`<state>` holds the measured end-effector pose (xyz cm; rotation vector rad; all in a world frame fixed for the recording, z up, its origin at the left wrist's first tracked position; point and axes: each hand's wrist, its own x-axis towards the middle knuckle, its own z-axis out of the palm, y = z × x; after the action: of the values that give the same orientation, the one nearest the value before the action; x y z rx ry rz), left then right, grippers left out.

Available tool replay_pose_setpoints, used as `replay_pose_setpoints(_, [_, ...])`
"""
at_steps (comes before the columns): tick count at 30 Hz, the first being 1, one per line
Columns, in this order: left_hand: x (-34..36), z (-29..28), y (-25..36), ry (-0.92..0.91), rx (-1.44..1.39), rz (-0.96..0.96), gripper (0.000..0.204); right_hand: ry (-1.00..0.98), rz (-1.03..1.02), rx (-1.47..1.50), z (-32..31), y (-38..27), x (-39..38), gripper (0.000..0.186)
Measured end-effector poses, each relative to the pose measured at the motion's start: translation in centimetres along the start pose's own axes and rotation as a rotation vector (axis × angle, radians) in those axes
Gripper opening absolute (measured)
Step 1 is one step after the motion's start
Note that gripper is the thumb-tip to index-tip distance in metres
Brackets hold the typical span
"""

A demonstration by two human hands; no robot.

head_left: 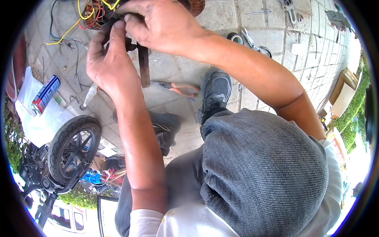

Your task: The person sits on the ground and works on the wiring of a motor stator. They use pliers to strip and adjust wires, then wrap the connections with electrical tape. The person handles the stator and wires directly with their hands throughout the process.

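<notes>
Both my hands are raised together at the top edge, against a machine part with copper windings [197, 6] and a bundle of yellow wires [85, 15], with red and black ones among them. My left hand [112, 63] is closed, its thumb pressed against the forefinger beside the wires. Bent over from the right, my right hand [164, 27] pinches at the same spot with thumb and fingers. What sits between the fingertips is hidden, so I cannot tell its kind. A dark rusty flat bar [143, 67] points down from below the hands.
Orange-handled pliers [181, 89] lie on the paving near my shoe [216, 89]. Right of them are a tape roll [235, 38], scissors [252, 41] and a wrench [290, 10]. A spray can [45, 94] rests on a white plastic bag [35, 126], above a wheel [75, 149].
</notes>
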<state>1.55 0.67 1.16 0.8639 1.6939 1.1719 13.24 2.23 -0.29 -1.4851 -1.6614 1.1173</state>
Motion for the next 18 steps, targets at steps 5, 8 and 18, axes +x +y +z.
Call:
replay_pose_setpoints(5, [0.6, -0.1, -0.5, -0.069, 0.033, 0.078, 0.017, 0.001, 0.001, 0.019, 0.3, 0.2, 0.2, 0.032])
replay_pose_setpoints(8, [1.0, 0.0, -1.1, -0.073, -0.065, 0.037, 0.016, -0.038, 0.064, 0.053, -0.1, 0.0, 0.2, 0.031])
replay_pose_setpoints(18, [2.3, 0.1, -2.4, -0.094, -0.143, 0.083, 0.010, -0.016, 0.075, 0.115, -0.2, 0.1, -0.3, 0.031])
